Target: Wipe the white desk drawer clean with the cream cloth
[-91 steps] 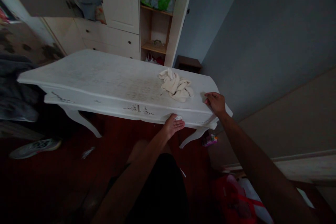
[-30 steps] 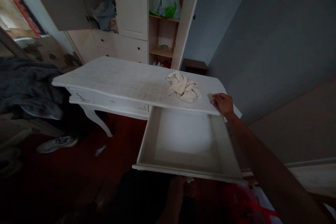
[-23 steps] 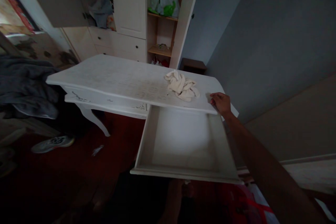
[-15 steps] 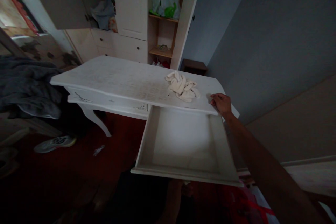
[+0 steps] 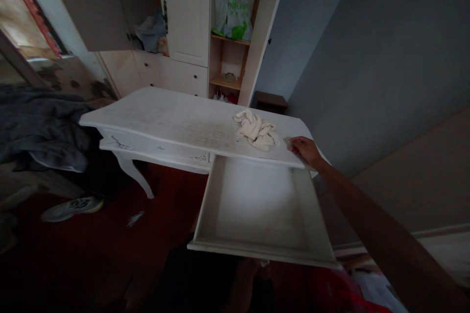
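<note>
A white desk [image 5: 165, 112] stands before me with its right drawer [image 5: 257, 205] pulled far out; the bare inside of the drawer shows. On the desktop near the right end lies a crumpled cream cloth [image 5: 256, 129]. To the right of the cloth, my right hand [image 5: 304, 150] rests at the desktop's front edge, its fingers curled together; a small pale patch shows at the fingertips, too faint to name. Below the drawer front, in shadow, my left hand [image 5: 257, 270] is closed at a small pale knob [image 5: 264, 263]; the drawer front partly hides it.
Behind the desk is a white wardrobe [image 5: 189, 14] with open doors and plastic bags [image 5: 238, 12] on a shelf. Dark grey clothing [image 5: 40, 122] is heaped at left. A shoe [image 5: 73, 208] lies on the red floor. A grey wall [image 5: 396, 58] stands at right.
My right hand has shifted slightly left along the desktop, closer to the cloth. The view has tilted a little, so the desk sits lower. The drawer stays pulled out.
</note>
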The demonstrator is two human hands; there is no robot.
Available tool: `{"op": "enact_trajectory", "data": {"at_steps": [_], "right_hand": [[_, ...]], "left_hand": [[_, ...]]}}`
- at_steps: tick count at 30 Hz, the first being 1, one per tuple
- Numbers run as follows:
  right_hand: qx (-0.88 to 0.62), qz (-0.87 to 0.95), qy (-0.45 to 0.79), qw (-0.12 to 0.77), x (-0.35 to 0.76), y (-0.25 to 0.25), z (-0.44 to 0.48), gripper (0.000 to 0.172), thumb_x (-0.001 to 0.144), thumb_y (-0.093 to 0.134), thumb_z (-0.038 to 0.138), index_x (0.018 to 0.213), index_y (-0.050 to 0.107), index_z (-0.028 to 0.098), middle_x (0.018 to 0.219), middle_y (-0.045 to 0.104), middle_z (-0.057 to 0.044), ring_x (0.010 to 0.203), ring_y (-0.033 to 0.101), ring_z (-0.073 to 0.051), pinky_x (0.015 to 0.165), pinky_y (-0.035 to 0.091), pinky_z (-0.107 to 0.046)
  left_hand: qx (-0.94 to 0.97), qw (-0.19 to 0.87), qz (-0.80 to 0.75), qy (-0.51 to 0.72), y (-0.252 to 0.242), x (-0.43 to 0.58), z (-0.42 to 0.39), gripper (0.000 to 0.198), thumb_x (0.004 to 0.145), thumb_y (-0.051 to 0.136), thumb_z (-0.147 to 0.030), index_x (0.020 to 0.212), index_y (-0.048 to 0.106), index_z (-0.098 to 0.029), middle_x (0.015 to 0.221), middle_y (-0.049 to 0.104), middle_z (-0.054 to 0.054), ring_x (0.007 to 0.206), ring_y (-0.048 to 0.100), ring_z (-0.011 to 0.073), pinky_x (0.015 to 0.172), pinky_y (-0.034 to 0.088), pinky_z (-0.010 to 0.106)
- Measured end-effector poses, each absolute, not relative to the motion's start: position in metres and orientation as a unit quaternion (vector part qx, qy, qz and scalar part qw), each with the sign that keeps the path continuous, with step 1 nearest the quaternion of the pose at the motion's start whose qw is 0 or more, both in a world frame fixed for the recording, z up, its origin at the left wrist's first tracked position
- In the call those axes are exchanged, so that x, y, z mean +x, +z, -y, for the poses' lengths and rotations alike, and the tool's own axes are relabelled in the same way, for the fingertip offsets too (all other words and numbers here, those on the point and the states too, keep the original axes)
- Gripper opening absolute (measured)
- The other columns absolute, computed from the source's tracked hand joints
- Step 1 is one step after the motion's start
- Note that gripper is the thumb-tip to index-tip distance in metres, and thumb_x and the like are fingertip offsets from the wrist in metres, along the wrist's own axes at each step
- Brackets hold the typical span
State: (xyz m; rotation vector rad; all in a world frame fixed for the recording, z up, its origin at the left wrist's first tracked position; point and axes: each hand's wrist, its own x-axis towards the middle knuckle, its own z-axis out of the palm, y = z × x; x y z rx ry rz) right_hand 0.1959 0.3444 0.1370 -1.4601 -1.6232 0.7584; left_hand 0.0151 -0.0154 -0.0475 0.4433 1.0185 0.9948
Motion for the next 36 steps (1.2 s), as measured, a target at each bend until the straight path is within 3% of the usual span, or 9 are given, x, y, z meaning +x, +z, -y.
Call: {"op": "enact_trajectory", "data": {"at_steps": [4,9,15,18,21,26,29,34,36], "right_hand": [[-0.574,0.671,0.232,0.407,0.171,0.149,-0.355,0.059,0.075,0.060,0.067,0.111,0.058,0.021,0.093,0.068,-0.008,0.063,0.062,-0.017,0.051,0.050,-0.029],[-0.444,0.798,0.077,0.400,0.109,0.176,-0.360,0.072,0.084,0.050,0.070,0.135,0.051,0.019,0.136,0.049,-0.019,0.115,0.057,-0.031,0.096,0.050,-0.050],[-0.449,0.873,0.042,0.186,0.040,0.195,-0.367,0.104,0.069,0.069,0.073,0.152,0.035,0.020,0.162,0.013,-0.017,0.149,0.011,-0.041,0.116,0.024,-0.055],[-0.498,0.864,0.047,0.058,0.024,0.193,-0.369,0.116,0.064,0.076,0.069,0.157,0.024,0.022,0.160,0.023,-0.020,0.143,0.027,-0.045,0.110,0.031,-0.054],[-0.531,0.847,0.032,-0.009,0.020,0.190,-0.366,0.094,0.076,0.068,0.063,0.154,0.032,0.023,0.146,0.047,-0.019,0.125,0.052,-0.040,0.101,0.042,-0.048],[-0.530,0.845,-0.062,0.033,0.028,0.188,-0.335,0.047,0.086,0.059,0.045,0.129,0.061,0.024,0.124,0.063,-0.012,0.104,0.064,-0.030,0.086,0.049,-0.038],[-0.497,0.861,-0.079,0.077,0.042,0.183,-0.297,0.039,0.086,0.059,0.041,0.122,0.065,0.025,0.118,0.065,-0.009,0.101,0.064,-0.027,0.084,0.050,-0.036],[-0.417,0.901,-0.050,0.107,0.077,0.163,-0.223,0.039,0.083,0.064,0.035,0.120,0.068,0.025,0.122,0.065,-0.011,0.111,0.060,-0.029,0.092,0.049,-0.037],[-0.388,0.916,-0.023,0.101,0.094,0.149,-0.198,0.039,0.081,0.067,0.034,0.120,0.069,0.027,0.125,0.065,-0.010,0.115,0.059,-0.029,0.094,0.049,-0.038]], "left_hand": [[0.217,0.744,-0.446,0.449,-0.051,0.013,0.008,0.032,0.094,0.060,-0.038,0.118,0.061,-0.016,0.119,0.064,0.008,0.102,0.064,0.0224,0.087,0.055,0.043],[0.218,0.756,-0.429,0.444,-0.051,0.003,0.007,0.037,0.093,0.061,-0.037,0.124,0.058,-0.017,0.125,0.061,0.009,0.107,0.062,0.0242,0.088,0.055,0.044],[0.212,0.763,-0.421,0.441,-0.047,-0.002,0.012,0.036,0.093,0.061,-0.036,0.124,0.059,-0.018,0.125,0.061,0.009,0.107,0.062,0.0243,0.088,0.055,0.045],[0.210,0.762,-0.423,0.444,-0.047,-0.003,0.011,0.036,0.093,0.061,-0.036,0.124,0.059,-0.018,0.125,0.061,0.009,0.106,0.062,0.0242,0.088,0.055,0.044],[0.208,0.757,-0.426,0.449,-0.046,-0.005,0.011,0.036,0.093,0.061,-0.036,0.124,0.058,-0.018,0.125,0.061,0.009,0.107,0.062,0.0241,0.088,0.055,0.044],[0.211,0.750,-0.427,0.459,-0.050,-0.002,0.011,0.036,0.093,0.060,-0.036,0.124,0.058,-0.017,0.125,0.060,0.009,0.106,0.062,0.0242,0.088,0.055,0.044],[0.220,0.748,-0.423,0.462,-0.057,0.004,0.008,0.036,0.092,0.061,-0.044,0.113,0.064,-0.016,0.112,0.066,0.008,0.096,0.065,0.0213,0.084,0.055,0.041],[0.257,0.731,-0.398,0.491,-0.075,0.009,0.004,0.075,0.057,0.065,-0.086,0.071,0.071,-0.012,0.069,0.068,0.008,0.065,0.061,0.0188,0.069,0.049,0.035],[0.276,0.720,-0.397,0.497,-0.080,0.009,0.003,0.076,0.061,0.062,-0.086,0.070,0.071,-0.011,0.067,0.068,0.009,0.064,0.061,0.0187,0.068,0.048,0.034]]}}
